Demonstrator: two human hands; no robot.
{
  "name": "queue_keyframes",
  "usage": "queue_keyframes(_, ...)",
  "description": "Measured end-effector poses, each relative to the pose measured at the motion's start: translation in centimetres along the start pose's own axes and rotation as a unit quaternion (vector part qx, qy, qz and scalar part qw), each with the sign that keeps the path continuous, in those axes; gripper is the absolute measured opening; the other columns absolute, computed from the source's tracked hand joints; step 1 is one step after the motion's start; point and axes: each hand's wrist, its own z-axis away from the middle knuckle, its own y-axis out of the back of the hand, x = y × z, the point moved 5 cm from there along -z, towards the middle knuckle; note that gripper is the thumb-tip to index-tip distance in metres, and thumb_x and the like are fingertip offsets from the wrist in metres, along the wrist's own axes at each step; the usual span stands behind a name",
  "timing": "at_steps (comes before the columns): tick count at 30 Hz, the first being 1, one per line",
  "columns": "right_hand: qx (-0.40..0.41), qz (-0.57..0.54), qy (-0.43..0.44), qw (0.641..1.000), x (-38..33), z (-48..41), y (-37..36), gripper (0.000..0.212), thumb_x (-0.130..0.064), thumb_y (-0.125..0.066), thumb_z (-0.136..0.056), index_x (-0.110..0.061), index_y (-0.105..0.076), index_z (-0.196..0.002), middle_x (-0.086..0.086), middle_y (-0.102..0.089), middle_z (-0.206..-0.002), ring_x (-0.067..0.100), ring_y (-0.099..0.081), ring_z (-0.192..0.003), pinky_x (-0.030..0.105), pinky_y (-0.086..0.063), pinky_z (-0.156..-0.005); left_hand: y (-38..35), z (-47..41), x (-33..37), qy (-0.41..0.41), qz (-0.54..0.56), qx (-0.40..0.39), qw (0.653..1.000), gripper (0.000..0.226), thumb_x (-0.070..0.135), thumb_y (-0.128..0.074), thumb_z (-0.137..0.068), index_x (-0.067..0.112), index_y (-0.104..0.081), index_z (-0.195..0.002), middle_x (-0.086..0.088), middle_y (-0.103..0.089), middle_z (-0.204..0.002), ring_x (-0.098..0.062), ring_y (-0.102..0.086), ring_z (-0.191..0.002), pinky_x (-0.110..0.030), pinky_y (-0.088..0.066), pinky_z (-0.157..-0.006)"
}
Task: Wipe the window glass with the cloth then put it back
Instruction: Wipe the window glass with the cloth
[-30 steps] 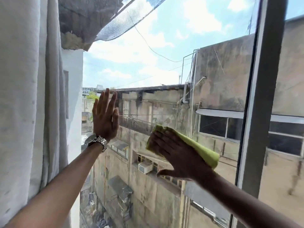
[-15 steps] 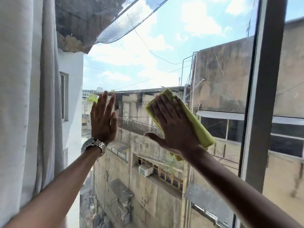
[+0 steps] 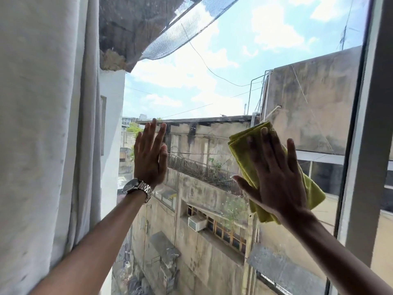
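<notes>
The window glass (image 3: 212, 92) fills the middle of the view, with sky and old buildings behind it. A folded yellow-green cloth (image 3: 240, 150) is pressed flat against the pane at the right, close to the window frame. My right hand (image 3: 278, 175) lies spread over the cloth, fingers pointing up, and pins it to the glass. My left hand (image 3: 150, 155), with a metal wristwatch, rests flat and open on the pane further left, holding nothing.
A pale curtain (image 3: 42, 135) hangs down the whole left side, next to my left arm. A grey upright window frame (image 3: 365, 145) stands just right of the cloth. Netting and a concrete overhang (image 3: 136, 24) are outside at the top.
My right hand has slid the cloth up and to the right across the glass, from low centre toward the frame, and turned fingers-up. My left hand stayed flat on the pane.
</notes>
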Motion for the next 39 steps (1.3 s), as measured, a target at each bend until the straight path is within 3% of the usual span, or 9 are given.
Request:
queue_keyframes(4, 0.053, -0.016, -0.072, 0.996, -0.4, -4.2, 0.3, 0.091, -0.074, -0.03, -0.097, -0.012, -0.01, -0.161, 0.02, -0.006, -0.168, 0.032, -0.004, -0.157, 0.055, -0.003, -0.127, 0.0, 0.1, 0.0, -0.002, 0.0, 0.002, 1.0, 0.057, 0.023, -0.031, -0.099, 0.01, -0.036, -0.154, -0.014, -0.025, -0.167, -0.027, -0.019, -0.158, -0.049, -0.013, -0.13)
queue_keyframes(9, 0.137, -0.027, -0.181, 0.974, -2.1, -15.0, 0.3, 0.087, -0.073, -0.031, -0.098, -0.009, -0.029, -0.157, 0.022, -0.031, -0.162, 0.037, -0.027, -0.151, 0.061, -0.022, -0.123, 0.2, 0.3, -0.3, 0.045, 0.008, 0.035, 0.998, 0.059, 0.022, -0.036, -0.099, 0.005, -0.032, -0.155, -0.016, -0.026, -0.167, -0.024, -0.018, -0.157, -0.043, -0.013, -0.13)
queue_keyframes(14, 0.172, -0.052, -0.196, 0.964, -6.9, -21.0, -1.1, 0.082, -0.072, -0.036, -0.097, -0.01, -0.042, -0.151, 0.019, -0.042, -0.157, 0.035, -0.037, -0.147, 0.06, -0.025, -0.122, 0.0, 0.4, -0.9, 0.078, 0.024, 0.056, 0.995, 0.059, 0.024, -0.032, -0.099, 0.005, -0.03, -0.155, -0.013, -0.028, -0.166, -0.02, -0.02, -0.156, -0.046, -0.013, -0.13)
queue_keyframes(21, 0.117, -0.098, -0.112, 0.982, -13.9, -17.2, -2.7, 0.075, -0.065, -0.033, -0.101, -0.014, -0.032, -0.156, 0.016, -0.032, -0.163, 0.034, -0.027, -0.152, 0.058, -0.016, -0.125, -0.1, 0.6, -1.3, 0.071, 0.029, 0.059, 0.995, 0.057, 0.015, -0.03, -0.098, 0.003, -0.033, -0.154, -0.014, -0.031, -0.165, -0.024, -0.024, -0.156, -0.047, -0.016, -0.13)
queue_keyframes(24, 0.067, -0.084, -0.087, 0.99, -14.5, -12.0, -3.1, 0.07, -0.06, -0.018, -0.105, -0.017, -0.021, -0.16, 0.013, -0.025, -0.166, 0.032, -0.021, -0.154, 0.056, -0.011, -0.126, -0.1, 0.6, -1.3, 0.06, 0.029, 0.063, 0.996, 0.056, 0.015, -0.029, -0.099, 0.003, -0.034, -0.154, -0.014, -0.032, -0.165, -0.025, -0.025, -0.156, -0.049, -0.018, -0.129)
queue_keyframes(27, 0.009, -0.062, -0.066, 0.996, -14.6, -4.1, -3.4, 0.068, -0.059, -0.018, -0.105, -0.02, -0.02, -0.16, 0.011, -0.018, -0.168, 0.03, -0.018, -0.155, 0.055, -0.005, -0.126, 0.1, 0.5, -1.2, 0.066, 0.027, 0.063, 0.995, 0.056, 0.017, -0.029, -0.1, 0.004, -0.033, -0.154, -0.013, -0.032, -0.165, -0.023, -0.025, -0.156, -0.048, -0.018, -0.129)
queue_keyframes(31, -0.004, -0.003, -0.108, 0.994, -10.0, 3.2, -2.5, 0.072, -0.063, -0.022, -0.103, -0.022, -0.011, -0.161, 0.01, -0.004, -0.169, 0.029, -0.006, -0.156, 0.058, 0.003, -0.126, 0.7, 0.4, -0.5, 0.078, 0.029, 0.057, 0.995, 0.055, 0.012, -0.033, -0.099, 0.001, -0.035, -0.153, -0.016, -0.033, -0.164, -0.026, -0.027, -0.154, -0.049, -0.018, -0.129)
queue_keyframes(34, -0.006, 0.008, -0.154, 0.988, -4.7, 2.4, -1.8, 0.077, -0.067, -0.019, -0.101, -0.02, -0.009, -0.162, 0.012, 0.007, -0.17, 0.029, 0.005, -0.157, 0.062, 0.002, -0.124, 0.7, 0.4, -0.4, 0.084, 0.028, 0.051, 0.995, 0.054, 0.013, -0.032, -0.099, 0.001, -0.035, -0.152, -0.016, -0.034, -0.163, -0.027, -0.028, -0.154, -0.051, -0.019, -0.129)
queue_keyframes(39, 0.028, -0.01, -0.18, 0.983, 0.0, -6.0, -0.5, 0.084, -0.07, -0.022, -0.101, -0.015, -0.001, -0.162, 0.021, -0.01, -0.168, 0.034, 0.002, -0.156, 0.066, -0.008, -0.123, 0.4, 0.4, -0.8, 0.088, 0.031, 0.047, 0.995, 0.054, 0.013, -0.031, -0.1, 0.003, -0.034, -0.154, -0.014, -0.032, -0.165, -0.025, -0.026, -0.155, -0.049, -0.018, -0.13)
